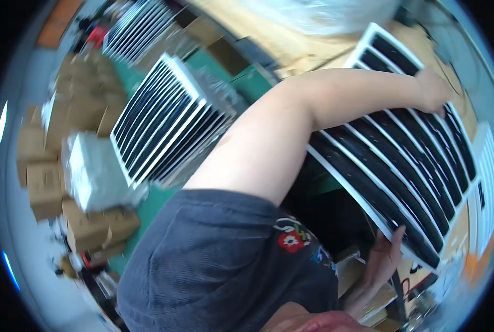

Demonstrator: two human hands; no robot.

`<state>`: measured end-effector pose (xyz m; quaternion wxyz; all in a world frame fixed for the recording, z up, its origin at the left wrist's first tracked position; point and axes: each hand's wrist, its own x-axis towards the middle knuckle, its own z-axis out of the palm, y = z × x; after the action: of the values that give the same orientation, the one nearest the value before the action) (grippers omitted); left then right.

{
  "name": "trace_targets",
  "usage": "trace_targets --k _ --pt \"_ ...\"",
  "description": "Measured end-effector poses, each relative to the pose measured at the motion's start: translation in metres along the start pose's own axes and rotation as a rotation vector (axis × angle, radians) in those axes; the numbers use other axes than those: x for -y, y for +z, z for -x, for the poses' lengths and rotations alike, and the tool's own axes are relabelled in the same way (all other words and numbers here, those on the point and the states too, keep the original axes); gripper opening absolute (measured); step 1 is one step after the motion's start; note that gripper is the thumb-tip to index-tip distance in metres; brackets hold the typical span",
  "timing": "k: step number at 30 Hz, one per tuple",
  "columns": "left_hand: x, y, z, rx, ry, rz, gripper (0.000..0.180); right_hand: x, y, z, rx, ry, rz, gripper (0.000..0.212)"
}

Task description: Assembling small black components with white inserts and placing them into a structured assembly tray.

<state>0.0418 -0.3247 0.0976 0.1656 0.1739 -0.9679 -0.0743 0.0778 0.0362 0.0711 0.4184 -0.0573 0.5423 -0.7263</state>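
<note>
A large white panel (377,146) with rows of black strips lies tilted over a wooden table at the right. My left arm crosses above it, hiding part of its middle. My left hand (432,91) is closed at the panel's far side, fingers bent down against the strips; its fingertips are partly hidden and blurred. Around the near edge my right hand (384,257) is closed, its thumb on top of the border and the other fingers underneath, mostly out of sight.
Stacked similar striped panels (161,122) stand at the left, with another stack (139,30) behind. Cardboard boxes (86,99) and a plastic-wrapped white bundle (94,171) line the far left. Clear plastic wrap (324,14) lies on the wooden table (230,14). More white slatted pieces (487,182) stand at the right.
</note>
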Motion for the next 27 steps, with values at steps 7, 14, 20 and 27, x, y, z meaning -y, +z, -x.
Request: trace_targets --k 7,14,20,27 --pt "0.046 -0.125 0.124 -0.175 -0.281 -0.193 0.048 0.001 0.059 0.043 0.342 0.009 0.024 0.04" --pt "0.101 -0.285 0.381 -0.412 -0.686 -0.39 0.05 -0.059 0.184 0.092 0.757 0.29 0.135 0.037" --pt "0.126 -0.3 0.566 -0.389 -0.984 -0.677 0.048 -0.149 0.255 0.094 1.183 0.597 0.1 0.034" --pt "0.168 -0.302 0.746 -0.242 -1.136 -0.682 0.057 -0.302 0.325 0.152 1.273 0.786 0.036 0.031"
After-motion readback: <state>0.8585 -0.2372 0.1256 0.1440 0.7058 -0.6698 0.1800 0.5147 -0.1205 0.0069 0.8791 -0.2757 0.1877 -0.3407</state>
